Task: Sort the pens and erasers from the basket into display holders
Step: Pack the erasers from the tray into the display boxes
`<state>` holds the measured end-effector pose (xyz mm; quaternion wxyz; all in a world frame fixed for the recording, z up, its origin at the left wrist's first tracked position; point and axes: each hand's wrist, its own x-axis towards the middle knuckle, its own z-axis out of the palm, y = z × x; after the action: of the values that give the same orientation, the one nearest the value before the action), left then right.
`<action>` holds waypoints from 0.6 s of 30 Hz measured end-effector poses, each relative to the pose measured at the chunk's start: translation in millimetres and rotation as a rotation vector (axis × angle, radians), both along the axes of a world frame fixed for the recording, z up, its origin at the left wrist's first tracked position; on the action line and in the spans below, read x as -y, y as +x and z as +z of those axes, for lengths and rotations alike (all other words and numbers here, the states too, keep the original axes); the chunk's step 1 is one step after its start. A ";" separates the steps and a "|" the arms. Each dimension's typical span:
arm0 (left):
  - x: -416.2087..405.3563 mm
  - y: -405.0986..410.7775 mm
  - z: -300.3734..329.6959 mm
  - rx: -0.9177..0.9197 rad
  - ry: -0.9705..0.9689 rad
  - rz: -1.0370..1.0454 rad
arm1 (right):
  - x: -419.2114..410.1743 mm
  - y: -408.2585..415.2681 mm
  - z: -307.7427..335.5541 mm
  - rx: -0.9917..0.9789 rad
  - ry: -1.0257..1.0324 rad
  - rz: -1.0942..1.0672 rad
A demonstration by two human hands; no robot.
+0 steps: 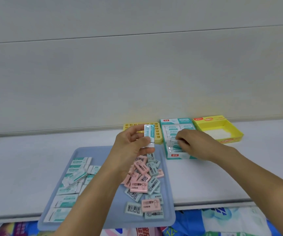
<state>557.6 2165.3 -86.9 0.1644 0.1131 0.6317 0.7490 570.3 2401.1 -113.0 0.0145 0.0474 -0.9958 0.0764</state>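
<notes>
While held upright, white-and-teal wrapped eraser [149,133] in left-hand fingers [138,139].

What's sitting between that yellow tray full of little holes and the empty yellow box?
In the head view, the teal-and-white display box of erasers sits between the yellow holed tray and the empty yellow box; the right hand reaches into it.

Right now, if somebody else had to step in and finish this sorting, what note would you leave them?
Left hand holds up a small stack of white-and-teal erasers.
Right hand sets a white eraser into the teal display box, already partly filled.
Yellow display box looks empty; the yellow slotted holder shows no pens.
Left to sort on the blue tray: white-and-teal erasers on its left, pink and pale-blue erasers on its right.
</notes>
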 end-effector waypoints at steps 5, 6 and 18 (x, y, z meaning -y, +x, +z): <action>0.4 3.7 -4.9 0.040 0.019 0.022 | -7.1 0.5 -5.4 -0.029 -0.432 -0.074; 0.2 4.4 -5.0 0.046 0.026 0.026 | -7.5 0.0 -6.0 -0.061 -0.463 -0.103; -7.0 10.5 -4.5 0.096 0.072 0.037 | 1.7 -0.5 -4.7 -0.017 -0.122 -0.031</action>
<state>568.2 2172.3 -91.3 0.1766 0.0714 0.5980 0.7786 569.8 2399.4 -117.7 0.0267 0.0318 -0.9898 0.1363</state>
